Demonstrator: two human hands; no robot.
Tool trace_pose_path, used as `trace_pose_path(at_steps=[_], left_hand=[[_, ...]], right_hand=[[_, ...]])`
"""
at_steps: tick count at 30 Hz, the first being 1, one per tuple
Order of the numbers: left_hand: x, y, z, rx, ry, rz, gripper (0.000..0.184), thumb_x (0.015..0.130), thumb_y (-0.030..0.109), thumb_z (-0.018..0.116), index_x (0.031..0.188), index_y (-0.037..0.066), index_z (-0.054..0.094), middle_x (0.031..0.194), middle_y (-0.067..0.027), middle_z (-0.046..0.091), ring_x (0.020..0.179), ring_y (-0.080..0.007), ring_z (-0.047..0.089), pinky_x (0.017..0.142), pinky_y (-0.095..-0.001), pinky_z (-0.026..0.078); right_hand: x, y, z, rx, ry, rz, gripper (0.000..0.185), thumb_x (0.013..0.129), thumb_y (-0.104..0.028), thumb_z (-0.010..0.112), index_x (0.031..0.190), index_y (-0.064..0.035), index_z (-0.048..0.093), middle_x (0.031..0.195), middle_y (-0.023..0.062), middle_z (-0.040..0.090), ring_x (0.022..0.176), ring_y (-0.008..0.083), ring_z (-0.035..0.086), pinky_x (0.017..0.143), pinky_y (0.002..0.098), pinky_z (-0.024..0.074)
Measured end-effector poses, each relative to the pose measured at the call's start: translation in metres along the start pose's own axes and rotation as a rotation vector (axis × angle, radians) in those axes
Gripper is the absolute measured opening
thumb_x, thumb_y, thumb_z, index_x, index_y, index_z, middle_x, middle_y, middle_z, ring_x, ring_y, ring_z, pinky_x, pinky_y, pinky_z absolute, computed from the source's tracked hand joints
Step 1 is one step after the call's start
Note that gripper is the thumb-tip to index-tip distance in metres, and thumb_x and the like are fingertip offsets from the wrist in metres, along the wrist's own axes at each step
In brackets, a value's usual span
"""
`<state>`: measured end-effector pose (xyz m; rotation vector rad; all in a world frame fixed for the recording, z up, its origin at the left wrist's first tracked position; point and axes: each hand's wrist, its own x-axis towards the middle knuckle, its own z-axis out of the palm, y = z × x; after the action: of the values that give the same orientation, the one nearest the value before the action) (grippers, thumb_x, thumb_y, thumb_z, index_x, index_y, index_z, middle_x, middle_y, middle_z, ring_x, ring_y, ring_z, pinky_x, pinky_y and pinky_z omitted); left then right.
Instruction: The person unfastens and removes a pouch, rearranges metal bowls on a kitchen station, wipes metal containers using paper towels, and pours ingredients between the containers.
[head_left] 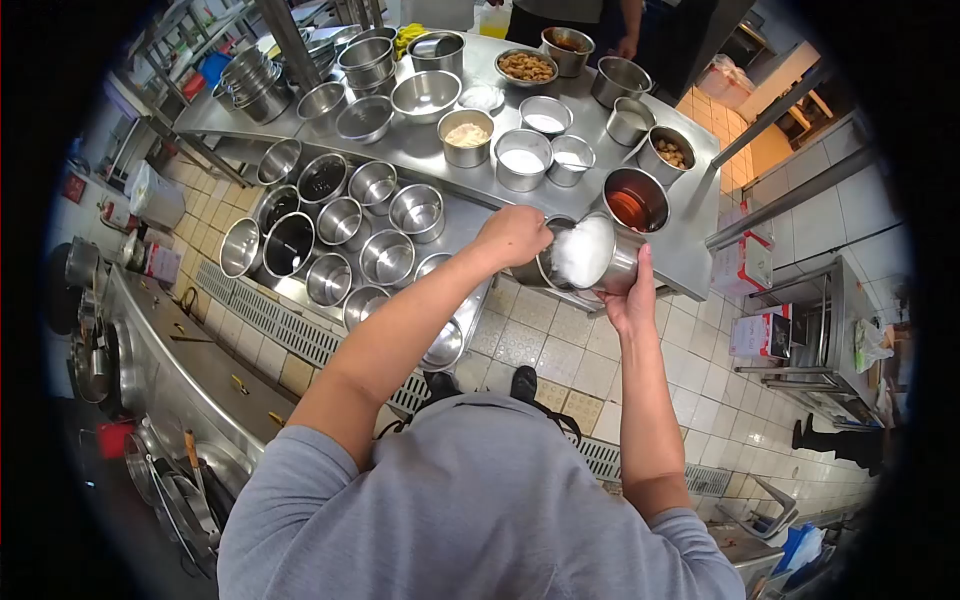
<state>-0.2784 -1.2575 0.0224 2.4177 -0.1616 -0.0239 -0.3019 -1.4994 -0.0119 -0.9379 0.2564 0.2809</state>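
My right hand [632,298] holds a steel container [624,262] from below and at its side, tilted to the left. White granular stuff [583,252] fills its mouth. Under that mouth is another steel pot [540,268], partly hidden by the tilted container and my left hand [517,238]. The fingers of my left hand are curled at this pot's rim; what they grip is hidden. Just behind the tilted container stands a pot of reddish-brown liquid [632,203].
Bowls of white powder [522,160] and a bowl of brown pieces [527,67] stand on the steel table [425,150]. Several steel pots [388,257] sit on a lower surface at left. A person [560,12] stands behind the table.
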Motion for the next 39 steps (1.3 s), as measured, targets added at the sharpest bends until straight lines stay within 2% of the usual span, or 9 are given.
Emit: trace_pose_path(at_steps=[7, 11, 16, 23, 25, 28, 31, 35, 39], left_hand=[[0.002, 0.002, 0.012, -0.097, -0.016, 0.026, 0.028, 0.081, 0.025, 0.061, 0.071, 0.000, 0.059, 0.069, -0.0239, 0.060, 0.066, -0.0426, 0.058, 0.063, -0.0494, 0.045], [0.002, 0.000, 0.018, -0.127, -0.006, 0.062, 0.028, 0.081, 0.025, 0.060, 0.069, 0.000, 0.057, 0.064, -0.0217, 0.058, 0.061, -0.0397, 0.057, 0.061, -0.0482, 0.045], [-0.003, 0.000, 0.028, -0.253, -0.046, 0.035, 0.028, 0.081, 0.020, 0.061, 0.065, 0.001, 0.050, 0.056, -0.0149, 0.052, 0.051, -0.0262, 0.051, 0.054, -0.0413, 0.042], [-0.004, 0.004, 0.026, -0.316, -0.115, -0.063, 0.031, 0.081, 0.019, 0.063, 0.062, 0.002, 0.045, 0.053, -0.0123, 0.050, 0.048, -0.0218, 0.047, 0.052, -0.0402, 0.040], [-0.002, 0.006, 0.027, -0.257, -0.085, -0.001, 0.031, 0.081, 0.019, 0.063, 0.062, 0.003, 0.045, 0.053, -0.0117, 0.049, 0.048, -0.0205, 0.046, 0.050, -0.0399, 0.039], [0.000, 0.007, 0.028, -0.289, -0.082, -0.022, 0.032, 0.081, 0.018, 0.063, 0.061, 0.003, 0.044, 0.053, -0.0102, 0.049, 0.048, -0.0189, 0.044, 0.050, -0.0392, 0.039], [-0.001, 0.011, 0.029, -0.323, -0.101, -0.058, 0.031, 0.081, 0.018, 0.062, 0.061, 0.003, 0.044, 0.052, -0.0080, 0.047, 0.048, -0.0168, 0.043, 0.049, -0.0378, 0.038], [-0.004, 0.011, 0.027, -0.330, -0.121, -0.045, 0.030, 0.082, 0.018, 0.062, 0.061, 0.004, 0.044, 0.051, -0.0063, 0.045, 0.050, -0.0148, 0.043, 0.050, -0.0360, 0.038], [-0.004, 0.000, 0.031, -0.522, -0.163, -0.072, 0.027, 0.085, 0.017, 0.061, 0.063, 0.007, 0.048, 0.057, -0.0025, 0.050, 0.053, -0.0140, 0.047, 0.053, -0.0322, 0.043]], right_hand=[[-0.012, -0.020, 0.009, -0.021, -0.012, -0.131, 0.058, 0.103, -0.047, 0.052, 0.151, -0.0169, 0.040, 0.143, 0.0066, 0.050, 0.128, 0.0245, 0.052, 0.108, 0.0453, 0.0443], [-0.011, -0.027, 0.003, -0.045, -0.065, -0.195, 0.054, 0.104, -0.048, 0.048, 0.149, -0.0189, 0.042, 0.146, 0.0071, 0.050, 0.131, 0.0263, 0.051, 0.109, 0.0471, 0.0435], [-0.019, -0.038, 0.002, -0.066, -0.088, -0.221, 0.056, 0.105, -0.048, 0.045, 0.152, -0.0183, 0.039, 0.147, 0.0076, 0.049, 0.135, 0.0254, 0.049, 0.111, 0.0451, 0.0414], [-0.031, -0.048, 0.001, -0.059, -0.103, -0.259, 0.059, 0.104, -0.050, 0.044, 0.153, -0.0179, 0.036, 0.148, 0.0079, 0.048, 0.135, 0.0260, 0.048, 0.112, 0.0450, 0.0405], [-0.032, -0.048, 0.001, -0.028, -0.074, -0.274, 0.058, 0.105, -0.042, 0.046, 0.153, -0.0108, 0.035, 0.145, 0.0105, 0.049, 0.133, 0.0259, 0.049, 0.113, 0.0423, 0.0400], [-0.032, -0.047, -0.004, -0.092, -0.088, -0.283, 0.059, 0.104, -0.050, 0.046, 0.153, -0.0180, 0.037, 0.146, 0.0082, 0.049, 0.134, 0.0258, 0.049, 0.111, 0.0445, 0.0421], [-0.035, -0.053, -0.001, -0.065, -0.090, -0.319, 0.063, 0.104, -0.046, 0.049, 0.153, -0.0112, 0.034, 0.146, 0.0102, 0.049, 0.133, 0.0260, 0.049, 0.113, 0.0429, 0.0400], [-0.043, -0.063, 0.006, -0.003, -0.098, -0.315, 0.063, 0.103, -0.048, 0.049, 0.153, -0.0129, 0.035, 0.146, 0.0104, 0.048, 0.133, 0.0261, 0.049, 0.111, 0.0431, 0.0417], [-0.048, -0.065, 0.009, 0.135, -0.025, -0.234, 0.069, 0.100, -0.059, 0.046, 0.151, -0.0135, 0.037, 0.146, 0.0136, 0.048, 0.130, 0.0326, 0.050, 0.105, 0.0473, 0.0462]])
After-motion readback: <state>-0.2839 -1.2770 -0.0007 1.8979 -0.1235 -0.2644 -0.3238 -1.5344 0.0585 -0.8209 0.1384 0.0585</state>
